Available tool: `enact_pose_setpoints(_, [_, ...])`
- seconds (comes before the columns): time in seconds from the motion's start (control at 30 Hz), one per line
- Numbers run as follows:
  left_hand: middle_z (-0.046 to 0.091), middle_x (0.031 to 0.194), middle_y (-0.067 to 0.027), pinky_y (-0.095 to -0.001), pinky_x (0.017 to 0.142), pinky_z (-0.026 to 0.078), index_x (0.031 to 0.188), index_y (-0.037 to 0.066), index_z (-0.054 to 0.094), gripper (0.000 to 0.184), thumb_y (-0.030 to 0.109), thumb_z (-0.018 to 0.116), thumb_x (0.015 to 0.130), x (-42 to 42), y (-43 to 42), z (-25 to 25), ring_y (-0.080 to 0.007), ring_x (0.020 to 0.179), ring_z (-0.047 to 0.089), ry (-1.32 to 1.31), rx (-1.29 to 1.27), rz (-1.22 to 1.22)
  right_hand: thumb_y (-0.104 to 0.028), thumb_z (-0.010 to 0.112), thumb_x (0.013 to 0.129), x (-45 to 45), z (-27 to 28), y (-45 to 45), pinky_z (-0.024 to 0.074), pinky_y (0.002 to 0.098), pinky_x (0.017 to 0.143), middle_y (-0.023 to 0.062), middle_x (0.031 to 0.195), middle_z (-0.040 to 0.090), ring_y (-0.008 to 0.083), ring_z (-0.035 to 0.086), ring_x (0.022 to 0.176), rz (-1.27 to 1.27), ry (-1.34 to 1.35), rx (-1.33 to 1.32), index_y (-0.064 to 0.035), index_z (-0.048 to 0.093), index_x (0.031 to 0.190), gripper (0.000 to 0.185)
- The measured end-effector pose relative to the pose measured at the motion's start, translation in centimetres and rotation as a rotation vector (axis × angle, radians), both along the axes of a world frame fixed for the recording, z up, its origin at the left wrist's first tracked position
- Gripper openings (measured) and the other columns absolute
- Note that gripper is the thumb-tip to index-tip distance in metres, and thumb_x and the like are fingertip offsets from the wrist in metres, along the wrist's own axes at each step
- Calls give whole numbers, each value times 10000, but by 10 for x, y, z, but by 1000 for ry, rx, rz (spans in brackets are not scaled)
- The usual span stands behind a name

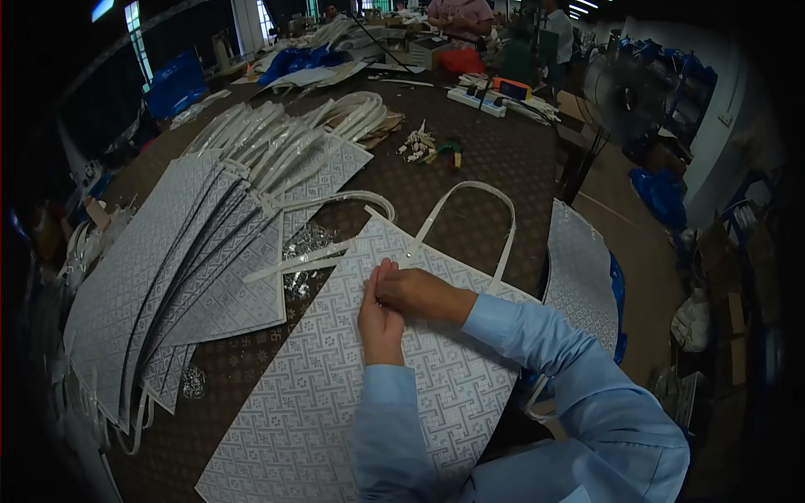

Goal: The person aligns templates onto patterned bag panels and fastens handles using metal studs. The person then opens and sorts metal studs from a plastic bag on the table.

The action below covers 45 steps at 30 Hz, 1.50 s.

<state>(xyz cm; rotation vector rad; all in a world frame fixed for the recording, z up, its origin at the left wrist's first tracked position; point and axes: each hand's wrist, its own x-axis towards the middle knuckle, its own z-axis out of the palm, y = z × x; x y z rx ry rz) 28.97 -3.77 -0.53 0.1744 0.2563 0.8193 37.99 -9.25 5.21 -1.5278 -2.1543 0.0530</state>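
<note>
A flat light-grey patterned bag [352,394] lies in front of me, its white handle [513,220] looping up from the top edge. Over the bag's upper part, my left hand [381,327] is cupped, palm turned inward, with its fingers held together. My right hand [423,293] meets it from the right, fingers bent closed against the left palm. Anything small between the hands is hidden. Close to the handle's base, a tiny metal dot [408,255] shows on the bag. Small shiny metal pieces [303,281] lie left of the bag.
A fanned stack of similar bags [142,285] with bundled handles [277,142] fills the left. Another patterned bag [579,272] hangs at the table's right edge. Farther back are small tangled items [428,149], a power strip [476,102], a fan [625,92] and a person [461,15].
</note>
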Motion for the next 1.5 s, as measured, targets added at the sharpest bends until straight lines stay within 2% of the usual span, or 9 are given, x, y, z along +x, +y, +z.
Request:
enact_pose_setpoints(0.43, [488, 1195, -159, -354, 982, 371, 1192, -48, 411, 337, 158, 386, 926, 0, 6, -3, -264, 1140, 446, -15, -54, -25, -48, 577, 728, -7, 24, -6, 464, 327, 578, 115, 733, 584, 250, 574, 632, -86, 240, -56, -16, 579, 793, 72])
enact_pose_setpoints(0.53, [517, 1143, -170, -337, 951, 419, 1111, -65, 468, 281, 128, 413, 915, -10, 13, -5, -250, 1079, 501, -19, -61, 117, -49, 576, 746, 4, 25, -7, 464, 277, 592, 81, 742, 605, 177, 585, 644, 7, 552, 18, -11, 584, 822, 85])
enact_pose_setpoints(0.6, [526, 1119, -174, -322, 930, 443, 1084, -74, 478, 261, 112, 411, 914, -19, 22, -1, -242, 1056, 519, -69, -152, 170, -59, 582, 772, 20, 23, -10, 471, 247, 621, 56, 762, 613, 120, 584, 676, -94, 927, -169, -4, 593, 870, 113])
enact_pose_setpoints(0.67, [551, 1053, -177, -293, 871, 497, 1057, -91, 487, 236, 72, 401, 911, -35, 30, 0, -226, 999, 558, -234, -247, 201, -66, 589, 778, 36, 19, -10, 476, 243, 630, 56, 771, 610, 115, 584, 682, -150, 1058, -221, 7, 591, 877, 123])
enact_pose_setpoints(0.8, [562, 1031, -170, -297, 873, 495, 1054, -92, 489, 236, 75, 409, 909, -43, 36, 5, -223, 996, 559, -261, -256, 265, -62, 593, 788, 48, 4, -10, 494, 239, 654, 70, 776, 603, 118, 586, 687, -273, 1336, -323, 33, 585, 888, 138])
enact_pose_setpoints(1.03, [568, 1030, -152, -280, 857, 500, 1051, -83, 497, 248, 99, 394, 918, -38, 34, 1, -217, 979, 566, -196, -241, 265, -22, 580, 777, 42, -9, 1, 488, 234, 632, 86, 770, 598, 114, 577, 669, -279, 1256, -386, 53, 557, 869, 122])
enact_pose_setpoints(1.2, [570, 1026, -141, -280, 855, 499, 1054, -76, 497, 250, 109, 397, 918, -35, 34, -2, -212, 976, 567, -195, -237, 233, -60, 597, 779, 57, -11, 9, 458, 206, 595, 30, 714, 600, 77, 559, 662, -367, 884, -442, -4, 610, 808, 64])
enact_pose_setpoints(1.4, [575, 1014, -139, -272, 830, 508, 1057, -68, 501, 236, 97, 421, 908, -35, 33, -1, -203, 954, 576, -120, -257, 239, -60, 615, 727, 57, -20, 20, 421, 219, 514, -6, 635, 583, 57, 507, 559, -344, 773, -394, -13, 627, 729, 49])
enact_pose_setpoints(1.5, [582, 999, -138, -275, 823, 511, 1052, -64, 508, 231, 97, 429, 906, -33, 36, -10, -201, 935, 585, -144, -238, 210, -48, 632, 688, 62, -16, 20, 409, 226, 469, 11, 594, 576, 65, 499, 506, -316, 889, -490, -15, 632, 715, 43])
